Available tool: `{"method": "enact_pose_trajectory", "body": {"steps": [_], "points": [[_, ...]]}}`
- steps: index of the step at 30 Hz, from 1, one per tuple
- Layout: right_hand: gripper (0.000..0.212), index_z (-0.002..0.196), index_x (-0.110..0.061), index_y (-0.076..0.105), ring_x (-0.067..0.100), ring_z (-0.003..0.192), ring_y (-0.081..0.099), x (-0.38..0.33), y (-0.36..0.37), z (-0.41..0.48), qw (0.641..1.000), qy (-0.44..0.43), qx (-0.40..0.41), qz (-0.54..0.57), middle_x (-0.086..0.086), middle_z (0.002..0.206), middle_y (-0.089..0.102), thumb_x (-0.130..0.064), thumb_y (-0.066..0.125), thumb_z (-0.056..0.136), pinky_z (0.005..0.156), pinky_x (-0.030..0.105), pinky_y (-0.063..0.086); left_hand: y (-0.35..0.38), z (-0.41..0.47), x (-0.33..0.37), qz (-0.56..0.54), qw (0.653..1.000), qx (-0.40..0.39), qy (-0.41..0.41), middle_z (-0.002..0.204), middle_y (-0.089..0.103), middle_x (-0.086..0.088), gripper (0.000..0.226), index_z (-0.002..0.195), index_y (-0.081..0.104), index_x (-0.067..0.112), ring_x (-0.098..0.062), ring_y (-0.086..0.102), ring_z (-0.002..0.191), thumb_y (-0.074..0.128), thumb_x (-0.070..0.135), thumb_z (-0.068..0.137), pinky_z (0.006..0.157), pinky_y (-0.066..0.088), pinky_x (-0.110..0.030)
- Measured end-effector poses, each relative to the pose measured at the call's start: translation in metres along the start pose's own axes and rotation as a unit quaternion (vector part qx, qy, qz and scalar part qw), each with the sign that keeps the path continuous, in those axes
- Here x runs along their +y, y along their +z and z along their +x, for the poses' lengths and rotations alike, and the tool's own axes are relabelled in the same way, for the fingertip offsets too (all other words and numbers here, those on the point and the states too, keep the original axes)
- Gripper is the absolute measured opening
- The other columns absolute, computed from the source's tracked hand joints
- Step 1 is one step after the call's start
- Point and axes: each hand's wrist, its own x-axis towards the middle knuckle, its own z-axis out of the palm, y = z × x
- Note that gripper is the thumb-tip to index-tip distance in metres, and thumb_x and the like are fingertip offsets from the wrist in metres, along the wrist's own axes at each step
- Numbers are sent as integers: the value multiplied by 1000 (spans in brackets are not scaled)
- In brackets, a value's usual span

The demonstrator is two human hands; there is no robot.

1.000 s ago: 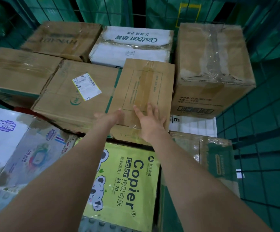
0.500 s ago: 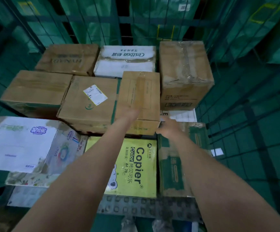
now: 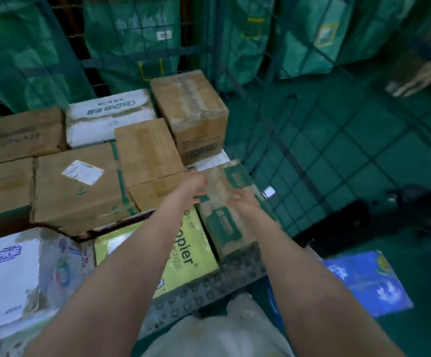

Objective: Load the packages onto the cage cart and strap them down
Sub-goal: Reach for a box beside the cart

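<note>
left hand (image 3: 197, 188): middle of the frame, at the left edge of the green-printed box (image 3: 226, 222). The fingers look curled down over that edge, but it's all motion blur, so I honestly can't tell if they've got a grip.
right hand (image 3: 244, 203): just right of the left one, lying on top of the same box. It's too smeared to say whether the fingers are apart or together.
green-printed box: lower layer, right of centre, just beside the mesh wall (image 3: 299, 155) of the cage cart. The yellow copier-paper box (image 3: 194, 256) is right next to it on the left.
narrow brown box (image 3: 147, 150): upper layer, just above the left hand, between the labelled brown box (image 3: 75, 191) and the tall taped box (image 3: 191, 109).
white Cestbon box (image 3: 109, 115): behind those, upper left of centre.
white pack (image 3: 6, 274): lower left corner, at the front of the load.
cart deck (image 3: 209, 287): studded grey strip showing at bottom centre.
blue pack (image 3: 369, 282): on the green floor at lower right, outside the mesh.
green bags (image 3: 132, 34): across the top of the frame, behind the cage.
</note>
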Motion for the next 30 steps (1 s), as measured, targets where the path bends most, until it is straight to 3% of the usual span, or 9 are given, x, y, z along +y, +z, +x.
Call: {"method": "enact_pose_trajectory", "body": {"steps": [4, 9, 12, 16, 20, 22, 24, 27, 30], "points": [[40, 135, -5, 47, 25, 118, 49, 48, -27, -26, 997, 76, 29, -8, 8, 134, 49, -16, 46, 97, 94, 29, 42, 30, -20, -16, 47, 996, -71, -9, 129, 53, -7, 38, 137, 42, 9, -24, 49, 124, 39, 21, 101, 90, 38, -33], [23, 114, -11, 59, 18, 91, 44, 102, -49, -49, 990, 123, 64, -2, 5, 101, 47, -16, 48, 94, 70, 23, 36, 77, -43, -30, 102, 986, -134, -18, 114, 56, -3, 31, 127, 50, 8, -19, 53, 103, 43, 20, 99, 88, 37, -33], [25, 108, 2, 61, 19, 88, 45, 132, -55, -62, 986, 153, 64, -6, 8, 97, 48, -10, 46, 93, 68, 24, 34, 103, -51, -37, 124, 980, -155, -25, 116, 56, -7, 16, 110, 52, 10, -22, 54, 105, 42, 16, 99, 96, 39, -36], [27, 67, -16, 42, 17, 70, 40, 164, -53, -71, 980, 186, 67, -16, 9, 79, 42, -11, 46, 93, 65, 25, 31, 126, -54, -54, 147, 975, -160, -32, 117, 57, -6, 11, 102, 53, 10, -21, 55, 104, 46, 16, 98, 95, 41, -38], [25, 72, -7, 46, 17, 82, 43, 200, -59, -81, 974, 216, 53, -33, 16, 92, 47, -14, 42, 95, 68, 24, 29, 161, -56, -78, 171, 971, -162, -50, 103, 60, 0, 26, 119, 52, 11, -18, 57, 96, 49, 22, 96, 86, 42, -33], [23, 96, -1, 62, 19, 89, 46, 212, -71, -92, 973, 228, 32, -32, 19, 102, 53, -13, 42, 97, 69, 24, 32, 182, -59, -90, 189, 966, -164, -60, 102, 61, 1, 22, 115, 54, 14, -17, 57, 95, 48, 23, 97, 83, 42, -31], [29, 118, 5, 60, 25, 102, 56, 231, -79, -100, 972, 233, 41, -5, 22, 118, 59, -5, 47, 94, 70, 24, 38, 205, -66, -99, 212, 961, -166, -69, 100, 58, -1, 12, 104, 54, 15, -17, 55, 90, 45, 22, 98, 81, 40, -30], [25, 93, 6, 71, 11, 73, 62, 281, -98, -111, 975, 197, 56, 89, 22, 95, 69, -8, 76, 72, 48, 17, 32, 256, -77, -111, 246, 952, -172, -52, 92, 54, -1, 16, 83, 51, 19, -12, 50, 70, 44, 19, 97, 77, 36, -28], [17, 103, -9, 61, 17, 86, 54, 324, -110, -121, 961, 249, 94, 79, 12, 95, 59, -16, 49, 93, 62, 22, 36, 301, -83, -117, 302, 937, -174, -7, 82, 51, -3, 14, 81, 53, 19, -19, 49, 70, 46, 15, 91, 63, 34, -24]]}}
